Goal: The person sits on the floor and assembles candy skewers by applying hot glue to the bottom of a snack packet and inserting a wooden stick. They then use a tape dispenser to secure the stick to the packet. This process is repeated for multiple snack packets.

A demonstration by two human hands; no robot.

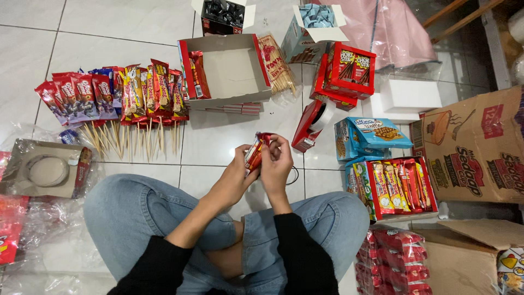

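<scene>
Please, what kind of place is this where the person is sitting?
Probably a home or small shop floor used for packing snacks by hand. The person sits on white floor tiles, with snack packs on wooden skewers laid in a row and cardboard cartons of stock around.

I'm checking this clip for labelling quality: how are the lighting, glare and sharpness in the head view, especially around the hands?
Head view: even indoor light, soft glare on the glossy white floor tiles and the clear plastic wrap; the left hand and right hand, both gripping the small red snack packet, look slightly soft; the row of red wrapped snacks on wooden skewers is sharp; wide-angle bending at the edges.
</scene>
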